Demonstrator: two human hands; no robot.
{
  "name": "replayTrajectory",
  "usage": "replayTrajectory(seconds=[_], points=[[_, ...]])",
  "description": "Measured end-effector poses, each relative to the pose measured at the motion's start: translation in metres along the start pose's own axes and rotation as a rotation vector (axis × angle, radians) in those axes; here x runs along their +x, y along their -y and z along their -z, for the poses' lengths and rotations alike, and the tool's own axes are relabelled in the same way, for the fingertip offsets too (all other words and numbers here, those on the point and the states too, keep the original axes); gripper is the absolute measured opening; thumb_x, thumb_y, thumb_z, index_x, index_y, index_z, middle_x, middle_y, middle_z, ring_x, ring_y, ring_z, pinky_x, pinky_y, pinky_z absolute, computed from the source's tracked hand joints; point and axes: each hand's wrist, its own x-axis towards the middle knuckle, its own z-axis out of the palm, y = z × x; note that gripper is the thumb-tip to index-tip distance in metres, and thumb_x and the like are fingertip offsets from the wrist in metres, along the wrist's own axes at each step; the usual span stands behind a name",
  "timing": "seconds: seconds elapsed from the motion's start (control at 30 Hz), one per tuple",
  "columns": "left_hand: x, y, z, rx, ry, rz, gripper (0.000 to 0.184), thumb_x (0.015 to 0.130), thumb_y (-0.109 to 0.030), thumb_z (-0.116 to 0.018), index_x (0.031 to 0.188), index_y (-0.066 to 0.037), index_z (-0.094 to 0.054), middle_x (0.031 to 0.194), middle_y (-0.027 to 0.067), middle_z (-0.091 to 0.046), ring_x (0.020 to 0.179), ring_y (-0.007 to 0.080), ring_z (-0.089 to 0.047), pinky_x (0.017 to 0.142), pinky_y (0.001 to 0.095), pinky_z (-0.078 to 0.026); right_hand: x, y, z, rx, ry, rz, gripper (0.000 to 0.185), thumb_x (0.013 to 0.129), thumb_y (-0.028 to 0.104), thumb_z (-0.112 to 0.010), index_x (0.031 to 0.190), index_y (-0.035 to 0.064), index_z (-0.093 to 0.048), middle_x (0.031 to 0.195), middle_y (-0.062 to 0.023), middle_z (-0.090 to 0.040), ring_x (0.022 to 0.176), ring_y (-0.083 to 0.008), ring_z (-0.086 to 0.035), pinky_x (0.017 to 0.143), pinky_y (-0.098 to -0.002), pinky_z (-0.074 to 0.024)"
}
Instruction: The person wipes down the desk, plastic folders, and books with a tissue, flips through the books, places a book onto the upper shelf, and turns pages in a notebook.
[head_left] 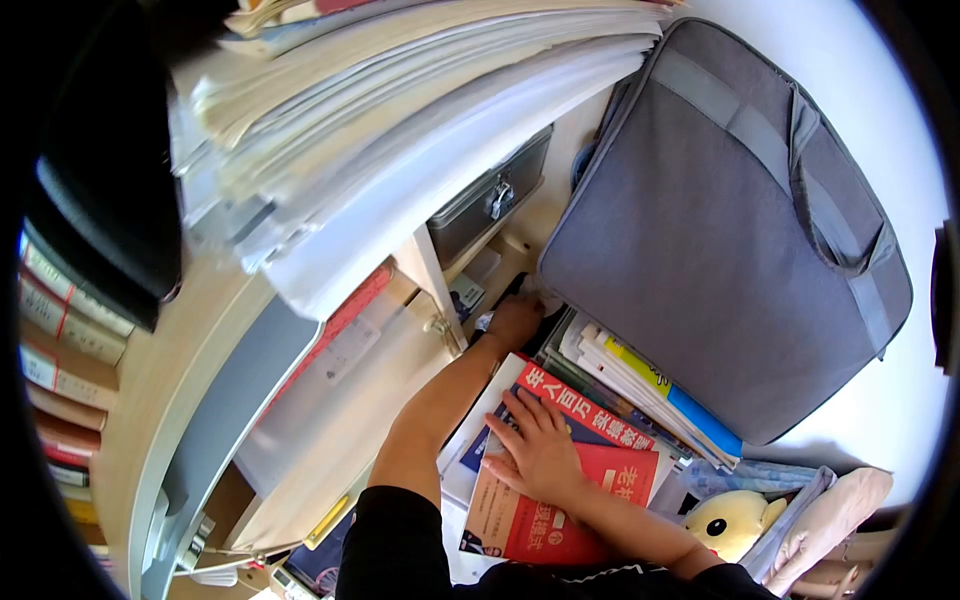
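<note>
My left hand [515, 318] reaches into a low shelf compartment, beside something dark and a pale item. Its fingers are hidden, so what it holds cannot be made out. My right hand [536, 450] lies with spread fingers on top of a stack of books. Under it are a red book [610, 485] and a book with a red band and white characters [585, 405]. More books and papers [625, 375] stand just behind the stack, below a large grey bag [710, 230].
A thick pile of papers [400, 130] juts out above. A metal box with a padlock [490, 195] sits in the shelf. An open cabinet door [330, 400] is at the left, books [65, 370] at the far left, and a yellow plush toy [730, 520] at the lower right.
</note>
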Motion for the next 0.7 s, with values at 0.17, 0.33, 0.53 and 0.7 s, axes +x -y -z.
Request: replayTrajectory(seconds=[0.17,0.33,0.53,0.7], points=[[-0.026,-0.015,0.024,0.167,0.316,0.261,0.021,0.080,-0.017,-0.049,0.087,-0.004,-0.065,0.097,0.0137,-0.059,0.086,0.0290,-0.061,0.069,0.0396,-0.048,-0.003,-0.002,-0.004,0.007,-0.047,0.024,0.052,0.080,0.042,-0.057,0.119,0.0080,-0.052,0.131,-0.0182,-0.042,0.123,-0.0349,-0.037,0.104,-0.0476,-0.0234],[-0.021,-0.002,0.011,0.380,0.095,0.334,0.025,0.080,-0.017,-0.050,0.095,-0.001,-0.062,0.098,0.0143,-0.056,0.094,0.0285,-0.055,0.072,0.0373,-0.047,-0.002,-0.002,-0.003,0.003,-0.046,0.017,0.052,0.081,0.042,-0.056,0.120,0.0080,-0.052,0.132,-0.0190,-0.041,0.123,-0.0347,-0.036,0.103,-0.0482,-0.0236],[0.010,0.016,-0.001,0.372,-0.021,0.364,0.024,0.079,-0.013,-0.048,0.096,-0.001,-0.059,0.093,0.0139,-0.054,0.089,0.0280,-0.053,0.076,0.0356,-0.046,0.001,-0.006,-0.002,0.007,-0.047,0.023,0.050,0.081,0.042,-0.057,0.119,0.0085,-0.053,0.130,-0.0190,-0.043,0.122,-0.0343,-0.038,0.103,-0.0481,-0.0240],[-0.024,-0.001,0.016,0.261,0.041,0.402,0.019,0.078,-0.011,-0.046,0.089,-0.002,-0.059,0.093,0.0153,-0.054,0.088,0.0279,-0.053,0.077,0.0353,-0.044,-0.002,-0.003,-0.002,0.015,-0.064,0.027,0.050,0.080,0.041,-0.058,0.118,0.0086,-0.053,0.129,-0.0186,-0.044,0.121,-0.0340,-0.039,0.103,-0.0474,-0.0243]])
